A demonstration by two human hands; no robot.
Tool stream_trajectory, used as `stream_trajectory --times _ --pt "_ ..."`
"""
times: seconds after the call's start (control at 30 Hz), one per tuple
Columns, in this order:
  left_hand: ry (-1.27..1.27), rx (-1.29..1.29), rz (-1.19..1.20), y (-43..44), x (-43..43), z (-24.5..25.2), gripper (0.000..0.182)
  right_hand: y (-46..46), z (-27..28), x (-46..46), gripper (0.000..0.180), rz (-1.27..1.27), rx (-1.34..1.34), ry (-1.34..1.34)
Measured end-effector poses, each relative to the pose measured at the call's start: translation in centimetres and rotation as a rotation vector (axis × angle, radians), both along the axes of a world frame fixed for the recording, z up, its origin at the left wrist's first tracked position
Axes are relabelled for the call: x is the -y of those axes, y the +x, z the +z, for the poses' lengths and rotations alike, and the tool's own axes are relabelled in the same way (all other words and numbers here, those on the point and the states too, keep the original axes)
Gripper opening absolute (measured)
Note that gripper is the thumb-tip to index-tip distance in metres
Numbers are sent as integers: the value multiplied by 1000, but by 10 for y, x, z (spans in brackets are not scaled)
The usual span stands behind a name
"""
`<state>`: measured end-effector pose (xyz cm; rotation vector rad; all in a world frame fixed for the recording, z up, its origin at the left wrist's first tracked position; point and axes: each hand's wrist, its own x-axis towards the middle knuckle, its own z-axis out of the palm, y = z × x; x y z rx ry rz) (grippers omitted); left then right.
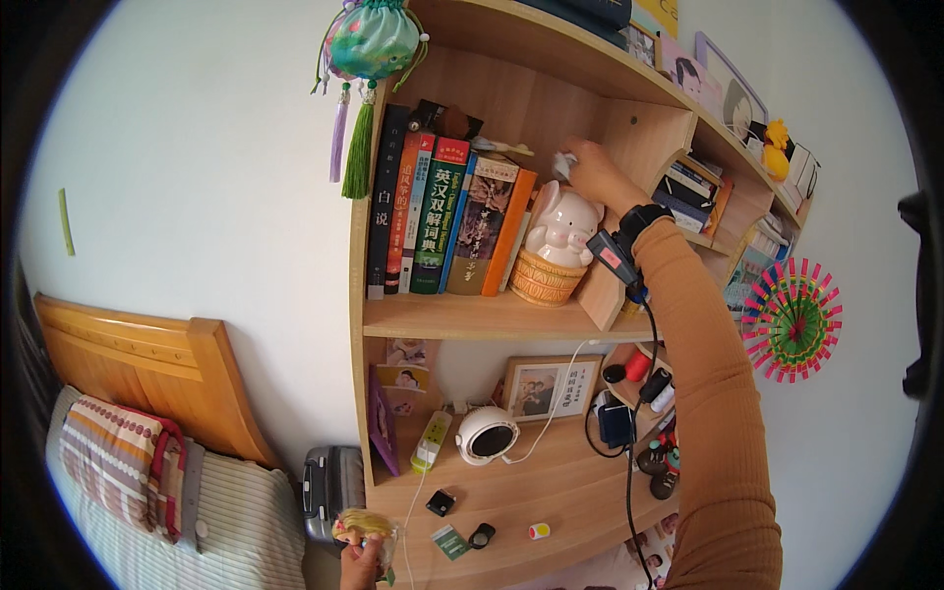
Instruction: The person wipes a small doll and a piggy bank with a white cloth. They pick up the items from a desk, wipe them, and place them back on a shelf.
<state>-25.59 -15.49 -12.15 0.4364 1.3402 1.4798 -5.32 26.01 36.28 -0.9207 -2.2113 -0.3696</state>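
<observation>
My right hand reaches into the upper shelf compartment, its fingers closed on a crumpled whitish cloth or tissue. Just below it stands a glossy ceramic pig figurine in a basket-shaped base. To its left is a row of upright books, with small items lying on top. A dark band and a small device with a black cable are on my right wrist. My left hand, low in the view, holds a yellow-haired doll, partly in what looks like clear plastic.
On the desk are a white round fan-like device, a power strip, a framed picture, a black box and a green card. Tasselled pouches hang at the shelf's left edge. A pinwheel is at right.
</observation>
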Motion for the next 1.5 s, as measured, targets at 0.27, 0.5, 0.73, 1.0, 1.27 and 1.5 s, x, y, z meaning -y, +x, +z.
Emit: stream_trajectory --times 0.27,0.5,0.73,1.0,1.27,1.5 --pt "25 -55 -49 2 3 0 35 -18 -12 29 25 135 144 -67" --pt "18 -116 -25 0 3 -7 38 14 -16 39 17 183 62 102" --pt "18 -116 -15 4 5 -10 37 59 -65 52 21 -75 22 -76" --pt "-13 77 -91 10 -8 -18 22 56 -120 66 26 -111 -260 -14" --pt "-19 40 -147 17 0 -13 22 29 -132 76 29 -231 -509 -140" --pt "-22 5 -57 9 11 -19 21 40 -118 77 22 -127 -427 149"
